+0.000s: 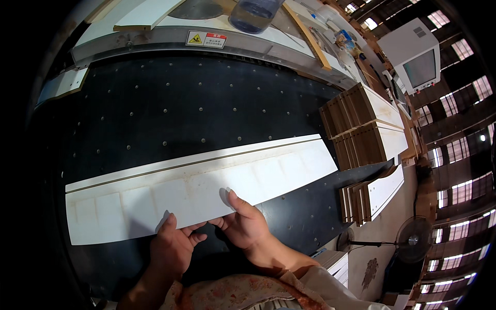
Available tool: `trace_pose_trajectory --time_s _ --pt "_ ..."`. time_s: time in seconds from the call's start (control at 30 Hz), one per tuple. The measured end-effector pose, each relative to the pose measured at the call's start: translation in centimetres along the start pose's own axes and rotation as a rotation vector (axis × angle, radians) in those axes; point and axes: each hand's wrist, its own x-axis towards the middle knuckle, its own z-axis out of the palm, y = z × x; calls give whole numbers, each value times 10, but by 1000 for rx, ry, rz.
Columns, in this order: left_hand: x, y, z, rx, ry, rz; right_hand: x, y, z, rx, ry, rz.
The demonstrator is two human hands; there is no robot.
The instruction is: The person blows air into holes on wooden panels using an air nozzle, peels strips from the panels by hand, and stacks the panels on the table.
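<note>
A long white panel (222, 181) lies slantwise over the black table, its right end farther away than its left. One dark groove runs along its far edge, and brownish smudges mark its face. My left hand (173, 245) grips the near edge, thumb on top and some fingers beneath. Close to its right, my right hand (243, 225) pinches the same edge, its thumb over the face. The fingertips under the panel are hidden.
The black table (181, 108) is dotted with small round studs. Stacked brown-edged white boards (361, 126) stand at the right, with more grooved pieces (369, 196) nearer. Along the back runs a metal beam (155, 42) with a warning label; a water container (253, 15) rests above it. A monitor (418, 64) stands far right.
</note>
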Motion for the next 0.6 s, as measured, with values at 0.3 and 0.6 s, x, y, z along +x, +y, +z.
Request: trace_pose_trajectory --time_s 0.3,0.6 --pt "-5 1 6 12 -54 27 -1 1 -1 -31 -82 -17" --pt "8 -17 -19 -83 -293 139 4 7 -11 48 -122 -70"
